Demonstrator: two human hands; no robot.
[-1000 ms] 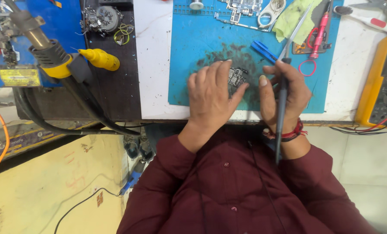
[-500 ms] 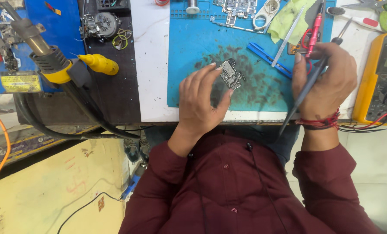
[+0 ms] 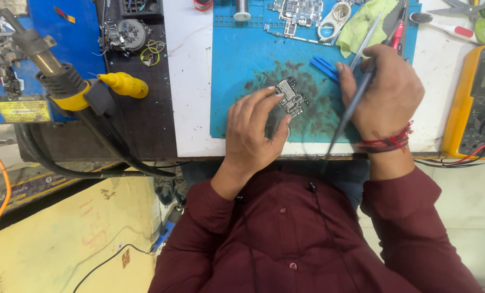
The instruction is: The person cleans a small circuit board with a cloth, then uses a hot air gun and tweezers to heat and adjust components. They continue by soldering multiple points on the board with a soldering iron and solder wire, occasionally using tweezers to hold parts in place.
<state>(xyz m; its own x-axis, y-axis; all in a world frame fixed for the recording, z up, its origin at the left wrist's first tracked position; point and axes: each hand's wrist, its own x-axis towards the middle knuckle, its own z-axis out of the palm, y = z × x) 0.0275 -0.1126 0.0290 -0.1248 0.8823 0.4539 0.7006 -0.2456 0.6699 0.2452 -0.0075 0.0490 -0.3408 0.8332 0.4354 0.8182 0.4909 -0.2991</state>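
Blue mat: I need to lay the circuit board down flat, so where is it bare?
The blue mat is bare left of the circuit board, below the silver cylinder. Its top edge is crowded with boards and a green cloth; the right hand covers its right side.

I have one view only, from the camera worn on the person's head. It looks almost straight down and slightly forward, so the far edge of the surface (image 3: 188, 65) runs along the top of the frame and the person's maroon shirt (image 3: 307, 233) fills the bottom. It sits close: both forearms enter from below, and the left hand (image 3: 253, 133) and right hand (image 3: 383, 92) lie near the middle, over the blue mat (image 3: 253, 49). To the left I see past the surface's edge down to the floor (image 3: 63, 239). There is no second view to share any of this with.
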